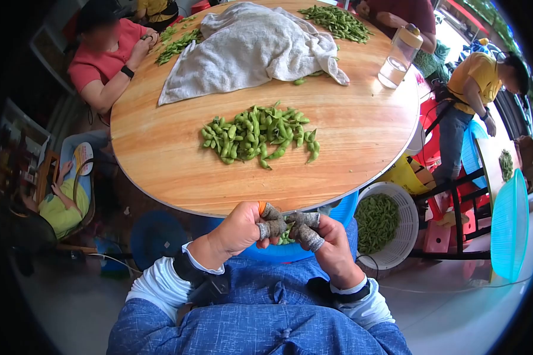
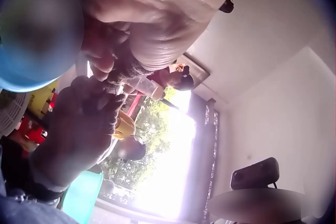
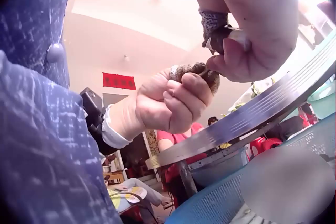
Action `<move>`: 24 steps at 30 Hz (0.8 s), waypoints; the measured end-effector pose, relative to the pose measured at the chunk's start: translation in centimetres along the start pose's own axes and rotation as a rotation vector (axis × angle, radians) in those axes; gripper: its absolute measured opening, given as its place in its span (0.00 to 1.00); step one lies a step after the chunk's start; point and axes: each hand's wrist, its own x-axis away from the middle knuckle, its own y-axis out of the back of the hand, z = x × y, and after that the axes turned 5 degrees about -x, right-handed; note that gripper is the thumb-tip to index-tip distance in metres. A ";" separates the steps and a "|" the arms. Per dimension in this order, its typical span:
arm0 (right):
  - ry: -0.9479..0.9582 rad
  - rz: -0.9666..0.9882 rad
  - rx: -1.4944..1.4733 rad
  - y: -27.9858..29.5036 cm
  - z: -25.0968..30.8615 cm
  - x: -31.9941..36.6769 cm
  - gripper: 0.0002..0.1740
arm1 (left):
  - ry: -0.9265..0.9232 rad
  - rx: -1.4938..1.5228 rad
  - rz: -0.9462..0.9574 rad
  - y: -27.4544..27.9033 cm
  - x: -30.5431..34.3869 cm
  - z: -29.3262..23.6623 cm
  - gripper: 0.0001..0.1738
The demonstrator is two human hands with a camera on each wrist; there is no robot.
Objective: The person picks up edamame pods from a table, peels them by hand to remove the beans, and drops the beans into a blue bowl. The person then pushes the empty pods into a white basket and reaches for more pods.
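Note:
My left hand (image 1: 232, 235) and right hand (image 1: 334, 251) come together just off the table's near edge, fingers curled and tips meeting. Grey cloth covers (image 1: 271, 229) wrap some fingertips and thumbs on both hands; an orange band shows on the left. I cannot tell what is pinched between the fingertips, as they hide it. Below the hands is a blue basin (image 1: 278, 253), with some green showing in it. A pile of green edamame pods (image 1: 257, 133) lies on the table in front. In the right wrist view the left hand (image 3: 173, 103) faces the right hand (image 3: 252, 35).
The round wooden table (image 1: 177, 171) bears a grey cloth (image 1: 254, 50), more pods (image 1: 337, 23) and a clear bottle (image 1: 398, 56). A white basket of pods (image 1: 378, 219) stands to the right, near a turquoise basket (image 1: 509, 228). Other people sit around; one in yellow (image 1: 479, 83) stands right.

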 end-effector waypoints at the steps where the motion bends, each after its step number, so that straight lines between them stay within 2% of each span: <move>1: 0.002 -0.003 -0.021 -0.3 0.2 0.0 0.12 | 0.004 0.020 0.004 0.0 0.1 0.2 0.08; 7: 0.013 -0.033 -0.018 -0.4 0.2 0.6 0.11 | 0.016 0.141 0.032 -0.5 0.1 0.2 0.08; 10: 0.000 0.039 -0.033 0.5 -0.2 0.8 0.13 | 0.033 0.196 0.055 -0.5 0.0 0.6 0.07; 18: 0.021 0.043 -0.057 0.4 -0.8 0.3 0.12 | 0.034 0.288 0.122 -0.3 -0.1 1.2 0.07; 21: 0.006 0.020 -0.062 0.6 -0.9 0.1 0.11 | -0.003 0.088 0.040 -0.5 -0.2 0.9 0.08; 24: 0.032 -0.026 -0.071 0.4 -0.6 0.0 0.11 | -0.442 -0.665 -0.191 -2.1 0.4 0.2 0.08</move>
